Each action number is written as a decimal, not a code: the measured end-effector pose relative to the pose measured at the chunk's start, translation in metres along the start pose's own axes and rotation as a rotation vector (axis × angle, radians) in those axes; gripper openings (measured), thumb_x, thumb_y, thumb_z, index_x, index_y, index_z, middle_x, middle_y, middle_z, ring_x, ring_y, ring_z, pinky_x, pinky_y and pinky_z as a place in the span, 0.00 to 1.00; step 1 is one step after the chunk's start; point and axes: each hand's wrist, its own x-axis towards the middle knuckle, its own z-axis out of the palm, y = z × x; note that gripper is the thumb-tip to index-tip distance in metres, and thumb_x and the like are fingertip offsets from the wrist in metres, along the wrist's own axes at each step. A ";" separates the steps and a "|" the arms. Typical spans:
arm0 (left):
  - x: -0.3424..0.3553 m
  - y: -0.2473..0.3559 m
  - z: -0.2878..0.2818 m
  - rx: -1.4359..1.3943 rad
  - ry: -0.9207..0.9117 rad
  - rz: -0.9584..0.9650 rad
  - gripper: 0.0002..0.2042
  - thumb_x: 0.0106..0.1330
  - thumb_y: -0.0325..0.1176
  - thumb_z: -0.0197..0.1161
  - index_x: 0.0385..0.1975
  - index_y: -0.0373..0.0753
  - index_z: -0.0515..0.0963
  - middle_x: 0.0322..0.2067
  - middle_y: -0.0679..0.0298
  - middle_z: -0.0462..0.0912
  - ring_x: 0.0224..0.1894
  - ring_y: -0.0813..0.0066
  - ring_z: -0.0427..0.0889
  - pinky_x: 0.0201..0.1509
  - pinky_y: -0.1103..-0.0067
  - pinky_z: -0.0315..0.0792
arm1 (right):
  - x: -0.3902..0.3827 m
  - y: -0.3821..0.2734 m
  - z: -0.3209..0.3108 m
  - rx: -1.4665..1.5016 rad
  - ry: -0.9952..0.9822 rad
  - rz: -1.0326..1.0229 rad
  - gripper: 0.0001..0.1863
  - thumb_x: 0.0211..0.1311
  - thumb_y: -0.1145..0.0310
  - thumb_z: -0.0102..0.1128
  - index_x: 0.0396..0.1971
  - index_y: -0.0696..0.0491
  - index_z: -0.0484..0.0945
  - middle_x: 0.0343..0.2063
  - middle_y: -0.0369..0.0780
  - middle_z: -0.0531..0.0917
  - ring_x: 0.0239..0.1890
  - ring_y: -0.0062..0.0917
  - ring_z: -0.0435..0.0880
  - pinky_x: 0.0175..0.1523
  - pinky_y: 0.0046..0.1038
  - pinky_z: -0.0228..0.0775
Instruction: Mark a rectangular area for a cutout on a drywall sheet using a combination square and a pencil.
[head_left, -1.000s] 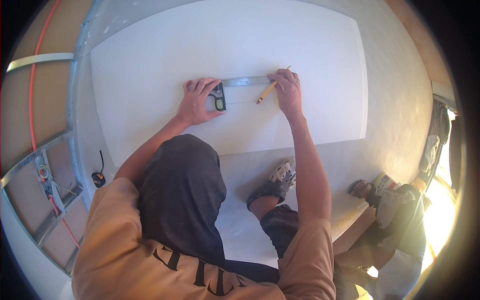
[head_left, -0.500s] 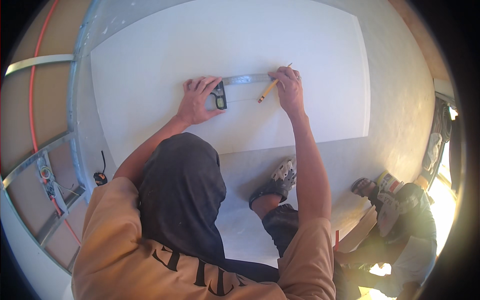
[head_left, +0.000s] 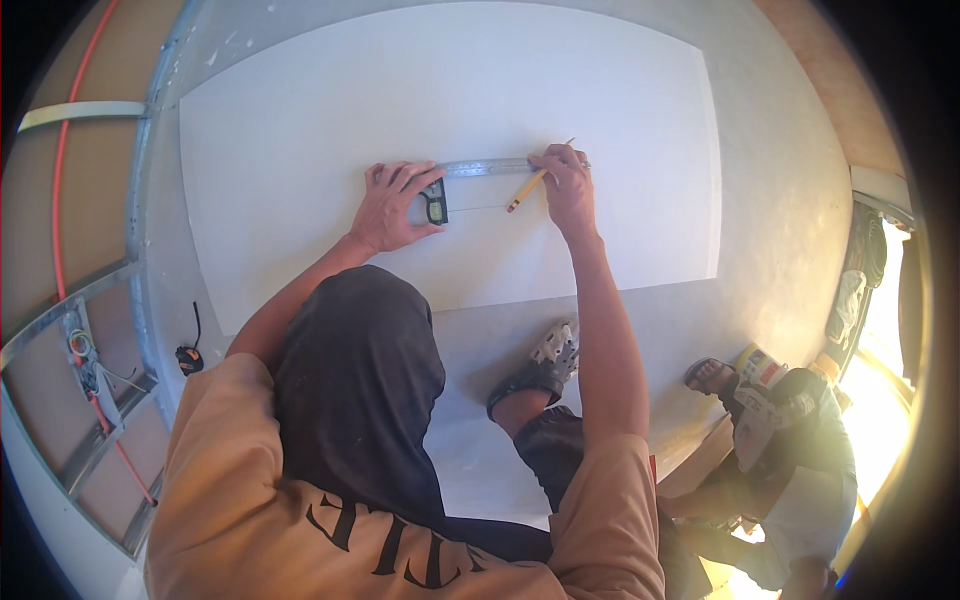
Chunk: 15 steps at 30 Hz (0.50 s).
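A large white board (head_left: pixel 300 130) lies flat beneath both hands. My left hand (head_left: pixel 392 210) grips the black head of a combination square (head_left: pixel 436 208), thumb below and fingers above. The square's steel blade (head_left: pixel 487 168) runs rightward across the board to my right hand (head_left: pixel 567 190). That hand is closed around a yellow pencil (head_left: pixel 524 193), whose eraser end points down and left, and its fingertips meet the blade's far end. Under the blade, a thin line (head_left: pixel 478 209) extends from the square's head toward the eraser.
A tape measure (head_left: pixel 189 358) rests on the grey floor at left, near metal framing (head_left: pixel 135 112) with an orange conduit (head_left: pixel 59 215). A shod foot (head_left: pixel 540 365) is just below the board. Another person (head_left: pixel 800 430) crouches at lower right, beside a bucket (head_left: pixel 762 366).
The view has shifted a little, so the board's right edge and the other person appear farther left. Both hands keep their hold, with the blade still between them.
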 end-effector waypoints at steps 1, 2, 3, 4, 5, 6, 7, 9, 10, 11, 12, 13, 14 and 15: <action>0.000 0.000 -0.001 -0.011 -0.010 -0.012 0.48 0.54 0.60 0.86 0.77 0.54 0.76 0.73 0.71 0.76 0.73 0.63 0.72 0.79 0.48 0.57 | 0.000 -0.001 0.001 0.011 0.020 -0.007 0.19 0.62 0.89 0.70 0.49 0.53 0.95 0.50 0.39 0.87 0.53 0.41 0.82 0.57 0.41 0.81; -0.001 -0.001 -0.001 -0.009 -0.007 -0.010 0.48 0.54 0.60 0.86 0.77 0.54 0.76 0.73 0.71 0.76 0.73 0.63 0.72 0.79 0.48 0.57 | 0.000 -0.002 0.001 0.023 0.039 -0.015 0.18 0.63 0.88 0.69 0.47 0.54 0.95 0.49 0.39 0.88 0.51 0.41 0.82 0.57 0.41 0.80; -0.001 -0.001 -0.001 0.004 -0.004 0.001 0.48 0.53 0.59 0.87 0.77 0.53 0.76 0.74 0.71 0.76 0.74 0.63 0.72 0.79 0.49 0.57 | 0.001 -0.003 0.002 0.023 0.042 -0.018 0.18 0.63 0.88 0.69 0.47 0.54 0.95 0.49 0.39 0.88 0.51 0.41 0.82 0.57 0.41 0.80; -0.001 -0.001 -0.002 0.018 -0.001 0.012 0.49 0.52 0.57 0.88 0.77 0.52 0.77 0.75 0.70 0.76 0.74 0.63 0.72 0.79 0.49 0.57 | 0.002 -0.004 0.004 0.026 0.046 -0.015 0.18 0.62 0.88 0.70 0.47 0.54 0.95 0.48 0.39 0.87 0.51 0.41 0.81 0.57 0.41 0.80; 0.001 0.001 -0.004 0.014 0.003 0.019 0.49 0.52 0.57 0.88 0.77 0.52 0.77 0.75 0.70 0.76 0.74 0.63 0.72 0.79 0.49 0.57 | 0.000 -0.003 0.003 0.021 0.050 -0.008 0.18 0.62 0.88 0.70 0.47 0.54 0.95 0.47 0.39 0.87 0.50 0.41 0.81 0.56 0.41 0.79; 0.004 0.002 -0.007 0.046 0.003 0.076 0.48 0.54 0.58 0.87 0.76 0.48 0.77 0.75 0.69 0.77 0.74 0.63 0.72 0.80 0.50 0.59 | 0.000 -0.001 0.001 0.014 0.054 -0.007 0.18 0.62 0.88 0.70 0.47 0.54 0.95 0.47 0.39 0.87 0.50 0.41 0.81 0.56 0.41 0.79; 0.007 0.003 -0.009 0.078 0.005 0.133 0.47 0.55 0.59 0.86 0.75 0.45 0.78 0.75 0.68 0.77 0.74 0.62 0.73 0.80 0.51 0.60 | 0.001 0.002 -0.001 -0.003 0.041 -0.018 0.18 0.62 0.88 0.70 0.47 0.54 0.95 0.47 0.38 0.87 0.50 0.41 0.82 0.56 0.41 0.79; 0.017 -0.005 -0.015 0.057 -0.011 0.208 0.46 0.57 0.59 0.85 0.74 0.41 0.78 0.75 0.66 0.78 0.74 0.60 0.74 0.80 0.54 0.62 | 0.002 0.002 -0.001 -0.017 0.034 -0.037 0.18 0.62 0.88 0.70 0.47 0.53 0.95 0.47 0.38 0.87 0.50 0.42 0.82 0.56 0.42 0.79; 0.023 -0.008 -0.018 0.034 -0.033 0.279 0.45 0.59 0.59 0.83 0.73 0.38 0.78 0.75 0.65 0.78 0.74 0.59 0.75 0.81 0.56 0.64 | 0.000 0.001 -0.001 -0.033 0.029 -0.034 0.18 0.62 0.88 0.70 0.47 0.53 0.96 0.47 0.38 0.87 0.50 0.41 0.82 0.55 0.42 0.78; 0.025 -0.011 -0.019 0.039 -0.029 0.281 0.45 0.59 0.59 0.83 0.73 0.38 0.78 0.75 0.65 0.78 0.74 0.59 0.75 0.81 0.56 0.64 | 0.000 -0.001 0.001 -0.044 0.023 -0.033 0.18 0.61 0.88 0.71 0.47 0.53 0.96 0.47 0.37 0.87 0.50 0.41 0.82 0.55 0.42 0.78; 0.026 -0.014 -0.019 -0.019 -0.100 0.253 0.45 0.60 0.58 0.83 0.73 0.36 0.78 0.75 0.63 0.78 0.74 0.57 0.75 0.80 0.59 0.66 | 0.002 -0.003 0.004 -0.043 0.028 -0.037 0.18 0.61 0.88 0.71 0.47 0.53 0.96 0.47 0.37 0.87 0.50 0.41 0.82 0.55 0.42 0.78; 0.026 -0.017 -0.019 -0.076 -0.172 0.224 0.44 0.60 0.56 0.83 0.73 0.34 0.78 0.75 0.62 0.77 0.74 0.56 0.75 0.80 0.61 0.68 | 0.004 -0.005 0.007 -0.018 0.032 -0.030 0.18 0.61 0.88 0.71 0.47 0.53 0.96 0.47 0.37 0.87 0.50 0.41 0.82 0.55 0.42 0.78; 0.028 -0.012 -0.021 -0.081 -0.172 0.229 0.44 0.60 0.56 0.83 0.73 0.34 0.78 0.75 0.62 0.77 0.74 0.56 0.75 0.80 0.61 0.68 | 0.001 -0.004 0.006 -0.001 0.033 -0.015 0.18 0.61 0.88 0.71 0.47 0.53 0.96 0.47 0.37 0.87 0.49 0.41 0.83 0.54 0.42 0.78; 0.031 -0.007 -0.022 -0.088 -0.193 0.206 0.45 0.60 0.55 0.83 0.73 0.33 0.78 0.75 0.60 0.77 0.73 0.56 0.76 0.80 0.62 0.69 | 0.000 -0.003 0.005 -0.005 0.034 -0.012 0.18 0.61 0.88 0.71 0.47 0.53 0.96 0.47 0.37 0.87 0.49 0.41 0.83 0.54 0.42 0.78</action>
